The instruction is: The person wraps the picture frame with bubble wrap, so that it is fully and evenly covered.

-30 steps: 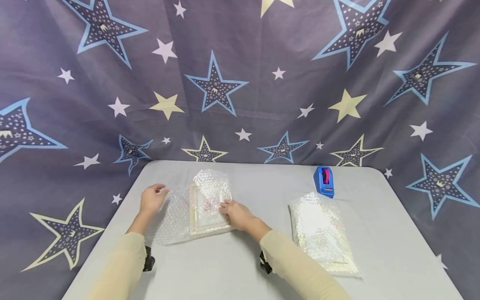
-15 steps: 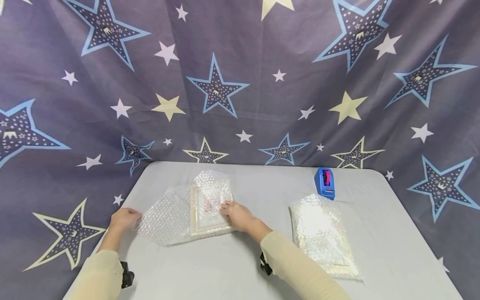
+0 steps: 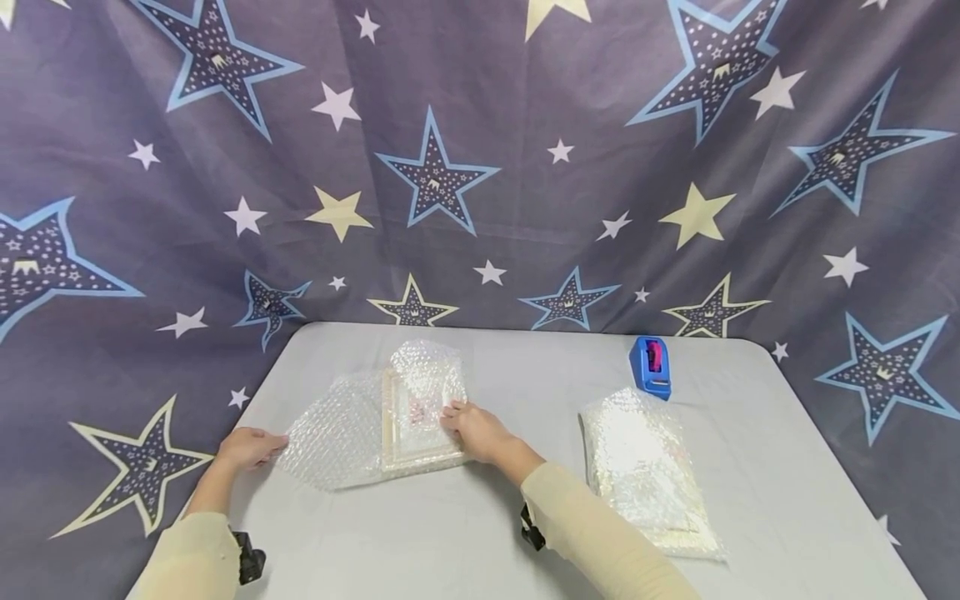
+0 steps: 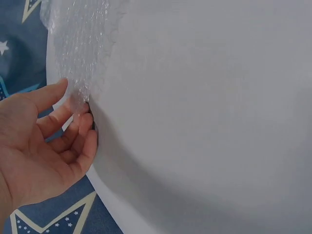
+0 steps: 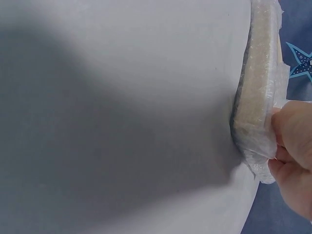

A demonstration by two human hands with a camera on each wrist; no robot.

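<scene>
A light wooden picture frame (image 3: 387, 417) lies on the table, left of the middle. Bubble wrap (image 3: 330, 437) is folded over much of its front, and a loose flap spreads out to the left. At the outer end of that flap, my left hand (image 3: 251, 448) pinches the wrap; the left wrist view shows the bubble wrap (image 4: 83, 53) rising from between thumb and fingers. My right hand (image 3: 480, 429) holds the frame's lower right edge through the wrap. From the right wrist, its curled fingers (image 5: 282, 124) lie against the frame's wrapped side (image 5: 256, 87).
A second frame in bubble wrap (image 3: 641, 467) lies to the right on the white table (image 3: 525, 367). Behind it stands a blue tape dispenser (image 3: 649, 367) with a pink roll. A star-patterned cloth (image 3: 480, 242) hangs behind the table.
My left hand has moved left and toward the table's near side, and the wrap's flap now lies spread out farther left. The right hand stays at the frame's edge.
</scene>
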